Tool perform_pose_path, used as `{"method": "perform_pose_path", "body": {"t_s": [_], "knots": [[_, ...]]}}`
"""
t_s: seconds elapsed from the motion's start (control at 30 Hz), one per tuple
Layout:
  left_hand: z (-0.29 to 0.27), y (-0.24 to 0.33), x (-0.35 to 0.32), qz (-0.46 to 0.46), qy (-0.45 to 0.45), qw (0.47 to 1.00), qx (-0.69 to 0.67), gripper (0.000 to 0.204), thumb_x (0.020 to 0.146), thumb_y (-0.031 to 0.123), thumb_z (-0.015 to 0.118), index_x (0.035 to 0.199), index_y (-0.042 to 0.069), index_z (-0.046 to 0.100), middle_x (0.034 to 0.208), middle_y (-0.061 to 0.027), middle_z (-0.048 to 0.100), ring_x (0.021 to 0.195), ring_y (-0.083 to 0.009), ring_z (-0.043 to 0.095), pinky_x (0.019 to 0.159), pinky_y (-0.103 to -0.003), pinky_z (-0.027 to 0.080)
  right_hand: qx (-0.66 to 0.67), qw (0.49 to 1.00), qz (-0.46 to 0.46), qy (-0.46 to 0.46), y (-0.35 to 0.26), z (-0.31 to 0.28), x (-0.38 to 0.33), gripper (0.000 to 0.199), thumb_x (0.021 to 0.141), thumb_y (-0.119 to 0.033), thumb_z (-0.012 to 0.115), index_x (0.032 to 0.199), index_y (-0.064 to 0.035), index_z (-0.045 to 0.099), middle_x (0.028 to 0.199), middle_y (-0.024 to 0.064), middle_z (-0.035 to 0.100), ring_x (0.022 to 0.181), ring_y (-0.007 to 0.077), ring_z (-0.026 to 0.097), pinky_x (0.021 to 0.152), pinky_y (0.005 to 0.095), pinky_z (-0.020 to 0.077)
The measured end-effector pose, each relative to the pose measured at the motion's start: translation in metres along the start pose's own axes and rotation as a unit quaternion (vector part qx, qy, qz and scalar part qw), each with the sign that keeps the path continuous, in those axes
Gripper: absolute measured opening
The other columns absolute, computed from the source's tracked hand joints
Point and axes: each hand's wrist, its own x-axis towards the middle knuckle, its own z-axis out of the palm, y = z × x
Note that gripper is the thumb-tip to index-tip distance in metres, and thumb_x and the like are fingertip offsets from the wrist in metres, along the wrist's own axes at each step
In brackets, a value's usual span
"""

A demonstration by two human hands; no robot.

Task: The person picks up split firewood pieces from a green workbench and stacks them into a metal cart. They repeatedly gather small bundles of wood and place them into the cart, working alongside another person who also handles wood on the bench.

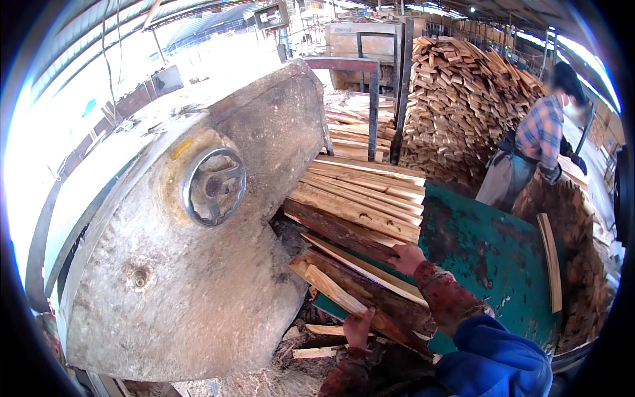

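Left hand point(358, 329): low centre of view, fingers wrapped round the near end of a bark-edged slab point(370, 301), dark on one face, pale on the cut face. Grip looks closed on the wood. Sleeve dark red patterned.

Right hand point(408, 257): further up and to the right, palm down, fingers curled over the top edge of the same slab approx. mid-length, where it meets the offcut pile point(360, 198). Closed on the slab edge as far as can be seen; thumb hidden.

Slab position: lies slanted, far end toward the machine, near end toward the person, resting over the left edge of the green worktop point(489, 258). A thinner pale strip point(364, 268) lies along it, touching.

Offcut pile: pale and bark-faced strips stacked flat, at the back-left of the worktop, just beside the machine housing point(192, 264).

Machine housing: large, grey, rough, dust-caked, fills left half of view. Round handwheel point(213, 186) on its face, small bolt lower down.

Floor under slab: loose short sticks point(317, 351) and sawdust.

Worktop: green paint worn, rust patches. One curved pale strip point(550, 261) lies at its right edge, well apart from both hands.

Background: tall stack of split boards point(463, 99) behind the worktop. A second person point(529, 155), checked shirt and apron, stands right of the stack, facing away; hands not clear.
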Motion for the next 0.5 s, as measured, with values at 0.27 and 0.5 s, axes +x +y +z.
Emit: {"method": "perform_pose_path", "body": {"t_s": [0.27, 0.5], "knots": [[0.006, 0.013, 0.000, 0.013, -0.001, 1.000, -0.017, 0.047, 0.075, 0.029, 0.085, 0.099, -0.007, 0.066, 0.090, -0.0105, 0.070, 0.083, -0.0176, 0.066, 0.076, -0.033, 0.053, 0.002, 0.998, -0.048, 0.041, 0.035, -0.023, -0.043, 0.030, 0.077, -0.035, 0.070, 0.084, -0.0057, 0.065, 0.080, 0.0184, 0.066, 0.079, 0.0397, 0.065, 0.068, 0.0490, 0.0519], [-0.002, -0.023, 0.007, 0.010, 0.029, 0.999, 0.025, 0.050, 0.075, 0.034, 0.085, 0.095, -0.007, 0.065, 0.089, -0.0134, 0.071, 0.081, -0.0164, 0.067, 0.072, -0.032, 0.054, 0.096, 0.993, -0.058, 0.042, 0.011, -0.064, -0.100, 0.022, 0.076, -0.018, 0.073, 0.084, -0.0008, 0.062, 0.075, 0.0216, 0.060, 0.072, 0.0415, 0.061, 0.061, 0.0449, 0.0475]]}}
